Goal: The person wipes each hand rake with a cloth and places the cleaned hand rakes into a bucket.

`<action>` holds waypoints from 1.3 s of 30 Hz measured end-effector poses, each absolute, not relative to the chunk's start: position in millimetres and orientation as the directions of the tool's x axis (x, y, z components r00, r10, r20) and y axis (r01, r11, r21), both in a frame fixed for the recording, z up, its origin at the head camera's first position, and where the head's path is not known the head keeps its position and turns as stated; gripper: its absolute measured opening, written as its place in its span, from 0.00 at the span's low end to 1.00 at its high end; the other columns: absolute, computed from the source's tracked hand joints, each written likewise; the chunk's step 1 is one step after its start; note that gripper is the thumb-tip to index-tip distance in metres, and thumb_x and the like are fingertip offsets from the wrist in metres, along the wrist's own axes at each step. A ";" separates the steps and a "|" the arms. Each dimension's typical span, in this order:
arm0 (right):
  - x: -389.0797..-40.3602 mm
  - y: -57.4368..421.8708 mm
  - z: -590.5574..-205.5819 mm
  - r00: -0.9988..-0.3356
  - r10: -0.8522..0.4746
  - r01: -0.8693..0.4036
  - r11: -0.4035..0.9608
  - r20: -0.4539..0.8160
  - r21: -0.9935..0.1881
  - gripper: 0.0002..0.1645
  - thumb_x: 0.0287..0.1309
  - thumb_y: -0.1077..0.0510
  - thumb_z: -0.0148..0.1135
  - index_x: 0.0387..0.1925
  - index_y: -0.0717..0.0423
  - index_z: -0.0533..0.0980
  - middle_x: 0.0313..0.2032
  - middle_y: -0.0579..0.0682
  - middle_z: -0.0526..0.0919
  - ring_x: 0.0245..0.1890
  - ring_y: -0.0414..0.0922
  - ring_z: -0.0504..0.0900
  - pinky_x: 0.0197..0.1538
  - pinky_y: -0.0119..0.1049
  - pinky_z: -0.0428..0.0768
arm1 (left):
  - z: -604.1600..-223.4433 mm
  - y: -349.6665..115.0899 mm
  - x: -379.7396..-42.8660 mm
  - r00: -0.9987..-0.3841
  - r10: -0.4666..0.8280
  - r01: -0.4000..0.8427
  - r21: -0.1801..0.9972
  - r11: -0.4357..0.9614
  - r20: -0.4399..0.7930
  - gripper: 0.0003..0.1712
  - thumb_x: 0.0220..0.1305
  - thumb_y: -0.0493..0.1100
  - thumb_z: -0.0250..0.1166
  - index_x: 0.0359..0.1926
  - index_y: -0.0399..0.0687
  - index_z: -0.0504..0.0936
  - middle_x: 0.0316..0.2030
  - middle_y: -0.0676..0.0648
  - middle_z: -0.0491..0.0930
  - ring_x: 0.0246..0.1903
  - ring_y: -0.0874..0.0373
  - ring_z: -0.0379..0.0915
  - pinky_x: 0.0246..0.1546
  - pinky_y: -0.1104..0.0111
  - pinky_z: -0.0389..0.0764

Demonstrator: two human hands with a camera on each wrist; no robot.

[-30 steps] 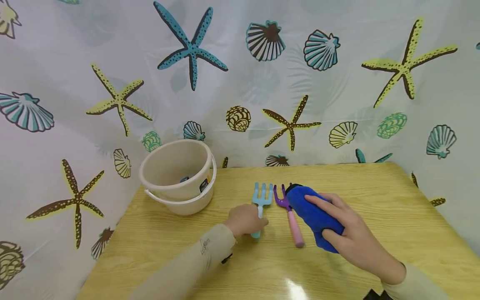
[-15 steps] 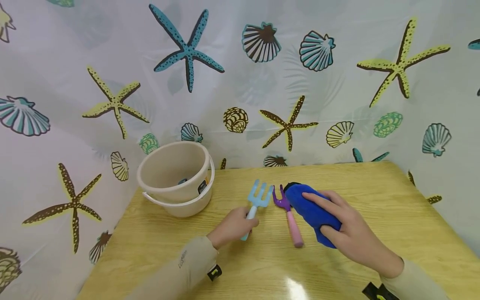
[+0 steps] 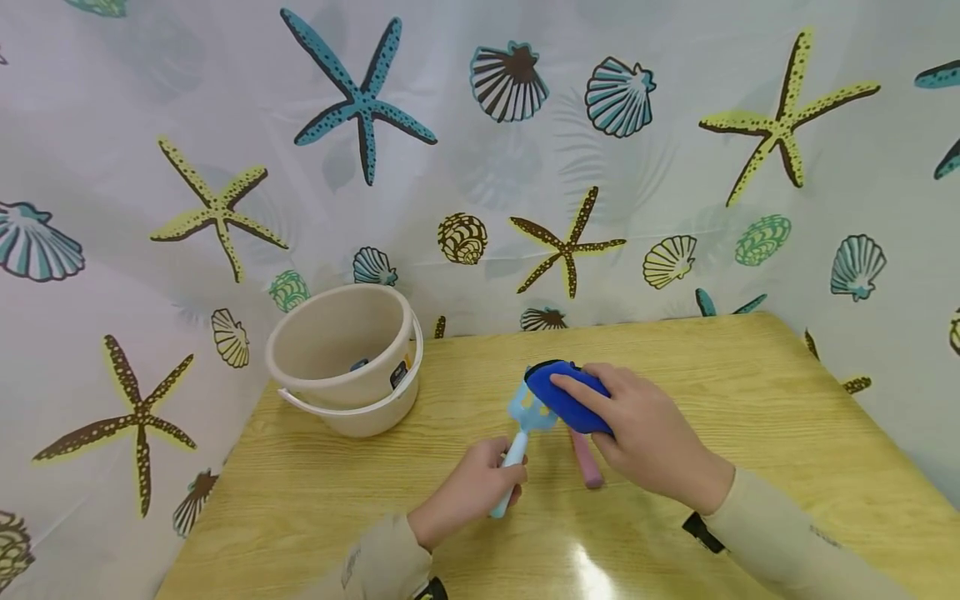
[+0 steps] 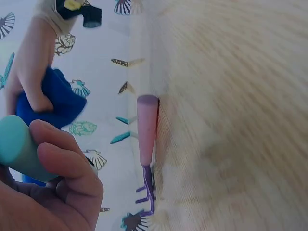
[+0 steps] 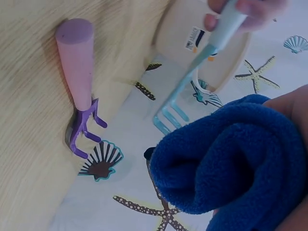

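My left hand [image 3: 483,483] grips the pale handle of a light-blue hand fork [image 3: 516,454], its tines pointing up and away. In the right wrist view the fork's tines [image 5: 171,113] show beside the cloth. My right hand [image 3: 652,429] holds a folded blue cloth [image 3: 573,400], which overlaps the fork's tines in the head view. Fluffy folds of the cloth [image 5: 231,154] fill much of the right wrist view. Below the cloth, a second hand fork with a pink handle [image 3: 587,462] and purple tines [image 5: 86,130] lies on the table; its tines are hidden in the head view.
A cream bucket [image 3: 341,396] with a white handle stands at the table's back left, a small bluish thing [image 3: 360,364] inside it. The wooden table [image 3: 720,367] ends against a hanging curtain [image 3: 480,167] printed with shells and starfish.
My left hand has lifted the light-blue fork off the table and drawn it nearer. My right hand has moved left with the cloth, bringing it over the fork's tines.
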State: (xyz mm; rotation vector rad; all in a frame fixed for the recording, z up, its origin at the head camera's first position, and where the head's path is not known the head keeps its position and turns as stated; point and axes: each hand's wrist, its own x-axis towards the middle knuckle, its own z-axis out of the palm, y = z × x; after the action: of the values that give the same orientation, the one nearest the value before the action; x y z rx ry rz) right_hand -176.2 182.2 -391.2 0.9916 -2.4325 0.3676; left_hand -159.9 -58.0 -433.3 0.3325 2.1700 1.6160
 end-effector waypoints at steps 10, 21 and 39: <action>-182.9 153.1 -407.3 -0.593 -0.686 -0.756 0.654 0.421 0.000 0.46 0.45 0.50 0.66 0.69 0.43 0.62 0.47 0.52 0.75 0.43 0.48 0.73 0.36 0.47 0.81 | -424.4 -54.9 -147.1 -0.877 0.437 -0.142 0.976 0.164 -0.201 0.07 0.59 0.36 0.55 0.37 0.37 0.72 0.16 0.49 0.70 0.10 0.59 0.62 0.10 0.71 0.68; -181.9 145.2 -411.9 -0.713 -0.606 -0.690 0.697 0.354 -0.197 0.42 0.55 0.47 0.66 0.70 0.40 0.60 0.64 0.64 0.58 0.57 0.62 0.64 0.45 0.58 0.79 | -424.0 -49.4 -145.4 -0.906 0.398 -0.087 0.983 0.160 -0.145 0.08 0.58 0.33 0.54 0.39 0.35 0.73 0.17 0.48 0.71 0.11 0.60 0.63 0.12 0.71 0.69; -178.6 164.1 -384.6 -0.723 -0.681 -0.685 0.729 0.119 0.009 0.37 0.47 0.57 0.73 0.60 0.34 0.73 0.62 0.62 0.67 0.47 0.61 0.74 0.37 0.53 0.83 | -428.6 -45.2 -135.3 -0.870 0.440 -0.179 0.974 0.138 -0.222 0.06 0.60 0.35 0.55 0.35 0.36 0.75 0.18 0.49 0.70 0.12 0.62 0.62 0.10 0.75 0.66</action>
State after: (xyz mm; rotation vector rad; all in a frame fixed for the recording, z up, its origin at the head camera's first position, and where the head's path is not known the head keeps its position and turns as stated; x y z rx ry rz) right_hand -178.6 164.1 -384.6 1.1155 -2.8137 0.0539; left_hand -135.3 -45.2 -428.6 0.2501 1.9616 1.7807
